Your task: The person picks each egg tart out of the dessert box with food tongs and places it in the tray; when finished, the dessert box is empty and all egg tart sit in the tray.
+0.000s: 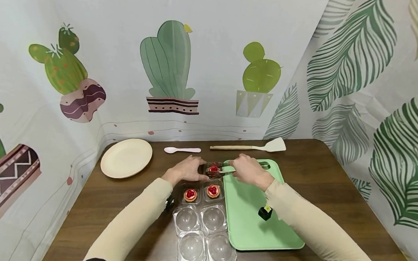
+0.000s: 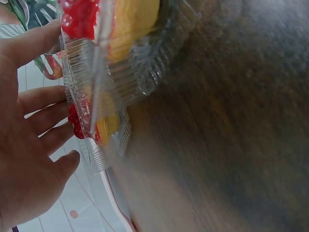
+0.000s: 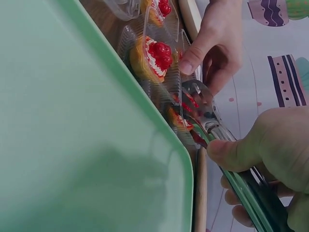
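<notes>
At left, left hand [image 1: 187, 170] spread at edge of far clear container [image 2: 99, 160], likely flimsy; inside, 1 tart [image 3: 176, 119]: treat as light, crumbly, soft-topped, take low round sides; at right, tongs [image 3: 220, 131] gripped in right hand [image 1: 248, 171], bite on tart unclear.

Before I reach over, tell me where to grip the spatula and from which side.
Take the spatula by its wooden handle, fingers across the middle, probably from above: it lies flat, handle slim, straight and pointing left, while the tongs and green tray crowd the near side.
</notes>
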`<state>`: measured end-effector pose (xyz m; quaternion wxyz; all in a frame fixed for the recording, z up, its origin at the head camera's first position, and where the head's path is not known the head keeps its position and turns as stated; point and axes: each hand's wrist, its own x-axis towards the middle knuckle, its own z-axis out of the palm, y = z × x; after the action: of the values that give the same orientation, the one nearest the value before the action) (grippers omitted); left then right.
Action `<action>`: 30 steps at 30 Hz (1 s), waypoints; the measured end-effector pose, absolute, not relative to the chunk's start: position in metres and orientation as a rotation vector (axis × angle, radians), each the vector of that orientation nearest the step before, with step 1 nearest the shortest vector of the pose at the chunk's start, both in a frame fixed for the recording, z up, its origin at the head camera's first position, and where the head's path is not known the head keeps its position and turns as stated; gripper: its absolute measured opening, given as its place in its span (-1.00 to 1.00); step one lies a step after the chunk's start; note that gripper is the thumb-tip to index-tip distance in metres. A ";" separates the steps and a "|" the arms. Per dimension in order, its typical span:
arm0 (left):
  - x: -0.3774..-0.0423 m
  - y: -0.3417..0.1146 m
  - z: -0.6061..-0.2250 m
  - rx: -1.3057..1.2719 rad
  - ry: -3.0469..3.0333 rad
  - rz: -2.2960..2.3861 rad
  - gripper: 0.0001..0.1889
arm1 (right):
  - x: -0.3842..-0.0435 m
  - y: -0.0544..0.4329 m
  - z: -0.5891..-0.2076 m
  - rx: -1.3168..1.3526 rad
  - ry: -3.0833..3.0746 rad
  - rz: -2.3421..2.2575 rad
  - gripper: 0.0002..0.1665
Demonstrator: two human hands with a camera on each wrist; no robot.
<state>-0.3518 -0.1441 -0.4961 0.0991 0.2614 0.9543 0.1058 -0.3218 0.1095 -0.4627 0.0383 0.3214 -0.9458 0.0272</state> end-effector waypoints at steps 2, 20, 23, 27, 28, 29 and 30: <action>-0.352 -0.144 -0.496 0.778 2.821 0.310 -0.23 | -0.322 0.110 -0.462 0.984 -2.898 0.089 -0.73; -0.349 -0.144 -0.495 0.792 2.828 0.288 -0.24 | -0.316 0.125 -0.451 0.912 -2.908 0.153 -0.49; -0.349 -0.144 -0.496 0.799 2.836 0.293 -0.25 | -0.315 0.129 -0.449 0.884 -2.915 0.180 -0.46; -0.350 -0.144 -0.497 0.795 2.843 0.298 -0.25 | -0.314 0.136 -0.449 0.847 -2.910 0.208 -0.44; -0.350 -0.144 -0.497 0.792 2.844 0.296 -0.25 | -0.314 0.137 -0.449 0.840 -2.910 0.215 -0.44; -0.350 -0.144 -0.498 0.792 2.847 0.292 -0.25 | -0.313 0.139 -0.449 0.835 -2.910 0.223 -0.44; -0.351 -0.145 -0.498 0.792 2.849 0.284 -0.25 | -0.313 0.140 -0.449 0.830 -2.912 0.236 -0.44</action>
<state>-0.3506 -0.1446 -0.4979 0.0852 0.2657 0.9555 0.0954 -0.3126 0.1403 -0.4494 0.0522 0.2729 -0.9575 0.0775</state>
